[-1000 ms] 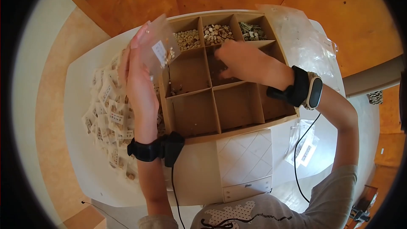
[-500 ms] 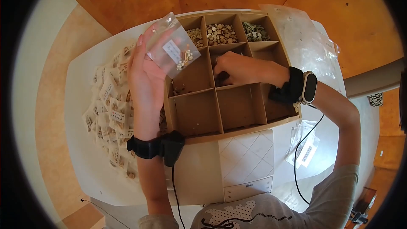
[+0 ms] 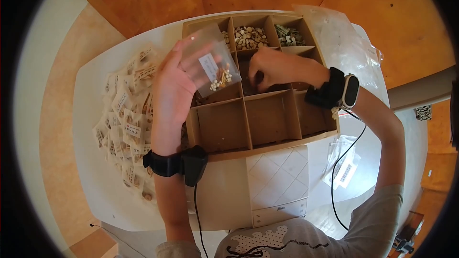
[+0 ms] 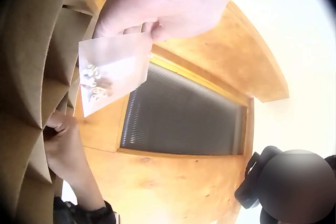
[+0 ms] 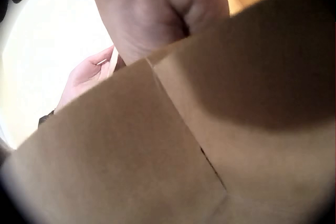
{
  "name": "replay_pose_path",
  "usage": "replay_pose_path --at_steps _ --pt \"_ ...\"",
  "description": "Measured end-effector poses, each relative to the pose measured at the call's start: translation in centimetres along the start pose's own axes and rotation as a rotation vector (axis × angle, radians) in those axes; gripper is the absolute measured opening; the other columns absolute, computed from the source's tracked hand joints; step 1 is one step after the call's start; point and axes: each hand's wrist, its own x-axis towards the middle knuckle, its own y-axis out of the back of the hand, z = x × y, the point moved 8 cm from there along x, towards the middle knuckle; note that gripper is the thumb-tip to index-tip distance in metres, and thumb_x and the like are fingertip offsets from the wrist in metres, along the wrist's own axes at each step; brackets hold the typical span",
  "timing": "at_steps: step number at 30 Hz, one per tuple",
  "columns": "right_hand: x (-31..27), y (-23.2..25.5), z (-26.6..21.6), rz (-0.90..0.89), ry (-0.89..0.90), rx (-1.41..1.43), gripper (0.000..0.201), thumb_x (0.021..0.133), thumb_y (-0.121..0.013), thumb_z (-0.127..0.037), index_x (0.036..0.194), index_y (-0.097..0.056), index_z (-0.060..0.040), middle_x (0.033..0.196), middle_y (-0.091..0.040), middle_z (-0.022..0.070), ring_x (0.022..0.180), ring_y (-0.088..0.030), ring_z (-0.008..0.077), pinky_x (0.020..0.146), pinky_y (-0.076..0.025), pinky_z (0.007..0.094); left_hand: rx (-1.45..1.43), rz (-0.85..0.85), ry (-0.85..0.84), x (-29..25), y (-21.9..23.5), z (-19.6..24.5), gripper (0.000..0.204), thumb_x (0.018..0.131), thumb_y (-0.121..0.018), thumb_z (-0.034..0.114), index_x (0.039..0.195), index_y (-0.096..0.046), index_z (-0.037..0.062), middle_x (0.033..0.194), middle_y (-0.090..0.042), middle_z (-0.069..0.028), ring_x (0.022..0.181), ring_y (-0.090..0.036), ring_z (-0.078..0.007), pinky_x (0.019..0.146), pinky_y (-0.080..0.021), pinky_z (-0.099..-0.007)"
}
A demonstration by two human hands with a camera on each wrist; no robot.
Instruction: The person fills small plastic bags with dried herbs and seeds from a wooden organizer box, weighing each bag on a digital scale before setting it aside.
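My left hand (image 3: pixel 174 91) grips a small clear bag (image 3: pixel 221 61) by its upper part, over the left side of a divided cardboard box (image 3: pixel 217 156). The bag has a white label and small pale and brown pieces at its bottom. In the left wrist view the left hand (image 4: pixel 163 6) pinches the edge of the bag (image 4: pixel 123 64), which hangs down. My right hand (image 3: pixel 287 69) reaches into the middle compartment with bent fingers; their tips are hidden, so whether they hold anything cannot be told. Box walls cover the fingers of the right hand (image 5: pixel 163 14) in the right wrist view.
Many filled, labelled bags (image 3: pixel 131 129) lie piled left of the box. Its back row holds round pale slices (image 3: pixel 249 37) and greenish pieces (image 3: pixel 288 36). Clear plastic (image 3: pixel 351 48) and labelled bags (image 3: pixel 342 165) lie to the right. Black cables run from both wrists.
My left hand has carried the bag rightward, over the box's left compartments. My right hand has stayed around the middle compartment and shifted slightly to the right.
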Motion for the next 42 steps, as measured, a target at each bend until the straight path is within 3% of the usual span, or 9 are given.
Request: replay_pose_path --at_steps 5,8,19,25,29,32,35,39,42 --pt "-1.6 8.9 -2.9 0.429 -0.006 0.184 0.013 0.065 -0.068 -0.003 0.078 -0.067 -0.0002 0.074 -0.064 0.0071 0.070 -0.061 0.0131 0.066 -0.049 0.0244 0.086 -0.072 0.067 -0.5 -1.4 -0.7 0.041 0.096 -0.033 0.027 0.124 -0.040 -0.0024 0.113 -0.054 -0.0241 0.095 -0.061 -0.0311 0.081 -0.050 -0.0411" --pt "-1.4 10.4 -6.1 0.458 0.195 0.133 0.012 0.069 -0.067 -0.001 0.081 -0.067 -0.0001 0.075 -0.064 0.0060 0.070 -0.061 0.0125 0.066 -0.049 0.0231 0.118 -0.143 0.121 -0.9 -2.6 -1.1 0.041 0.095 -0.033 0.027 0.123 -0.041 -0.0028 0.113 -0.054 -0.0240 0.094 -0.061 -0.0317 0.080 -0.051 -0.0415" --pt "-1.5 7.5 -8.8 0.469 0.322 -0.165 0.016 0.068 -0.069 -0.002 0.083 -0.064 -0.0055 0.076 -0.063 0.0064 0.067 -0.062 0.0203 0.061 -0.050 0.0294 0.072 -0.194 0.136 -1.0 -2.8 -1.8 0.039 0.094 -0.039 0.028 0.120 -0.043 -0.0003 0.107 -0.059 -0.0181 0.095 -0.060 -0.0327 0.083 -0.049 -0.0453" --pt "-1.4 7.5 -8.0 0.481 0.247 0.073 0.015 0.077 -0.063 -0.011 0.090 -0.065 -0.0058 0.074 -0.065 0.0099 0.066 -0.063 0.0222 0.063 -0.049 0.0301 0.139 -0.181 0.040 -0.5 -2.3 -1.2 0.041 0.094 -0.036 0.029 0.124 -0.040 0.0005 0.116 -0.054 -0.0177 0.100 -0.058 -0.0288 0.087 -0.046 -0.0438" --pt "-2.7 10.1 -4.8 0.804 0.107 0.326 0.019 0.078 -0.063 -0.016 0.092 -0.064 -0.0023 0.072 -0.066 0.0088 0.063 -0.064 0.0186 0.060 -0.051 0.0282 0.147 -0.056 -0.116 -0.4 -1.8 0.6 0.043 0.094 -0.037 0.029 0.124 -0.043 -0.0013 0.122 -0.050 -0.0189 0.105 -0.055 -0.0259 0.088 -0.046 -0.0378" --pt "-1.5 6.3 -0.5 0.296 -0.207 0.309 0.023 0.082 -0.062 -0.014 0.099 -0.061 0.0022 0.083 -0.065 0.0069 0.073 -0.064 0.0148 0.067 -0.051 0.0263 0.058 0.071 -0.216 -0.4 -0.3 1.3 0.045 0.094 -0.036 0.030 0.127 -0.040 0.0002 0.126 -0.046 -0.0195 0.114 -0.048 -0.0259 0.092 -0.042 -0.0396" --pt "-1.5 2.2 -0.3 0.102 -0.111 0.020 0.021 0.079 -0.060 -0.011 0.096 -0.060 0.0030 0.085 -0.064 0.0116 0.082 -0.062 0.0256 0.075 -0.050 0.0322 -0.072 0.156 -0.192 -0.2 1.1 1.2 0.046 0.093 -0.037 0.030 0.129 -0.037 0.0022 0.128 -0.044 -0.0184 0.118 -0.044 -0.0251 0.095 -0.037 -0.0403" --pt "-1.4 -1.0 -0.3 0.199 -0.015 -0.161 0.022 0.076 -0.054 -0.004 0.095 -0.060 0.0032 0.089 -0.057 0.0172 0.097 -0.053 0.0337 0.088 -0.041 0.0376 -0.129 0.179 -0.171 0.0 2.2 0.6 0.047 0.092 -0.040 0.031 0.131 -0.034 0.0039 0.130 -0.043 -0.0175 0.117 -0.044 -0.0242 0.097 -0.034 -0.0401" --pt "-0.8 -1.9 0.4 -0.018 -0.030 -0.043 0.023 0.076 -0.056 -0.005 0.097 -0.059 0.0030 0.090 -0.057 0.0171 0.093 -0.055 0.0323 0.084 -0.044 0.0377 -0.148 0.174 -0.163 0.2 2.6 0.3 0.048 0.092 -0.041 0.031 0.131 -0.034 0.0038 0.130 -0.043 -0.0176 0.116 -0.045 -0.0243 0.097 -0.034 -0.0401"
